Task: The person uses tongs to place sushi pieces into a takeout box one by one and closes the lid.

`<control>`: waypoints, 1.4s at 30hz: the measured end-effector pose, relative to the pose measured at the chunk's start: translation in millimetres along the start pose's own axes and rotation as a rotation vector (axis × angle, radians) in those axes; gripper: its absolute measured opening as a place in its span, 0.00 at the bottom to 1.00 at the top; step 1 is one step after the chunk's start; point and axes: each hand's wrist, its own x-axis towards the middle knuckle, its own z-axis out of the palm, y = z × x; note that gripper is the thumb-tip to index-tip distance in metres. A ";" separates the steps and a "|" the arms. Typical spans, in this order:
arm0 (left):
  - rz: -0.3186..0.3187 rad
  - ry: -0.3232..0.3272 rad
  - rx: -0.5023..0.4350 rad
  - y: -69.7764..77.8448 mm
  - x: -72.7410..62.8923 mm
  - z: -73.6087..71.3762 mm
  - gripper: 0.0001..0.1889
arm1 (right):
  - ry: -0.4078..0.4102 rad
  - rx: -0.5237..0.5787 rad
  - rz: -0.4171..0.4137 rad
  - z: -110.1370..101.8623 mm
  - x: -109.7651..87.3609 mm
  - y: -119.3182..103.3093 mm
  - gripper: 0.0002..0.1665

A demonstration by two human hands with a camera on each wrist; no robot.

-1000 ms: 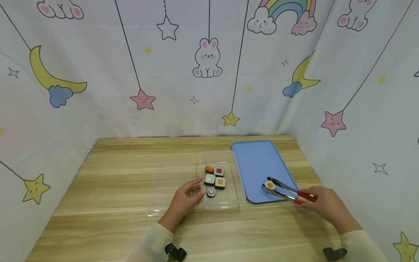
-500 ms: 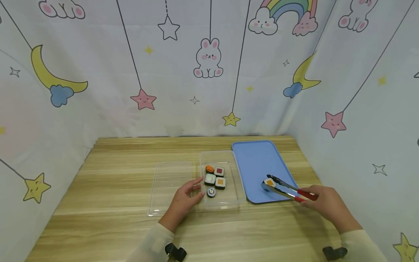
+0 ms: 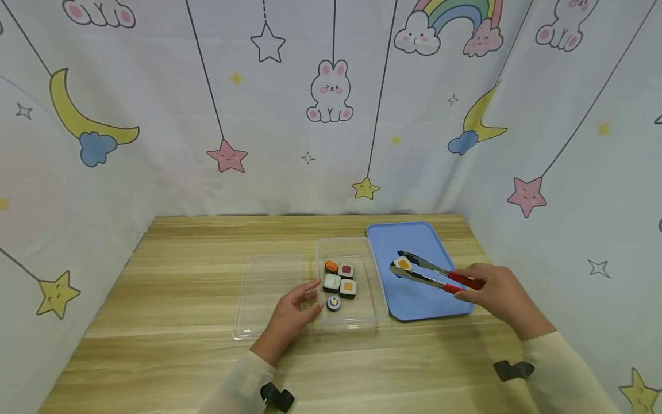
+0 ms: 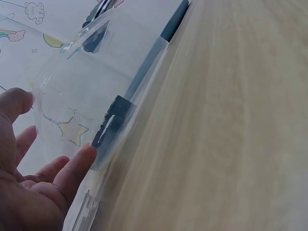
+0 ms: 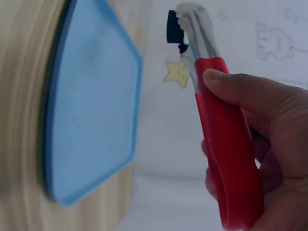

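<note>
My right hand (image 3: 488, 290) grips red-handled tongs (image 3: 452, 282), thumb on one handle in the right wrist view. The tongs' tips pinch a sushi piece (image 3: 403, 264), white with an orange centre, lifted above the blue tray (image 3: 414, 299). In the right wrist view its dark side (image 5: 173, 26) shows at the tips. My left hand (image 3: 291, 313) rests with spread fingers against the left side of a clear plastic box (image 3: 362, 322). Several sushi pieces (image 3: 333, 283) sit in the box's left part; through the wall, a dark one (image 4: 113, 122) shows in the left wrist view.
A clear lid (image 3: 266, 287) lies left of the box on the wooden table (image 3: 181, 310). The blue tray stands close against the box's right side. A printed white curtain (image 3: 279, 115) hangs behind the table and along both sides.
My right hand has raised the tongs with the sushi piece off the tray and moved them left and away from me. My left hand has stayed at the box.
</note>
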 end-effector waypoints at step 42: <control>-0.012 0.003 -0.011 -2.2 1.1 -1.1 0.28 | -0.204 -0.073 -0.256 23.7 51.0 -60.5 0.27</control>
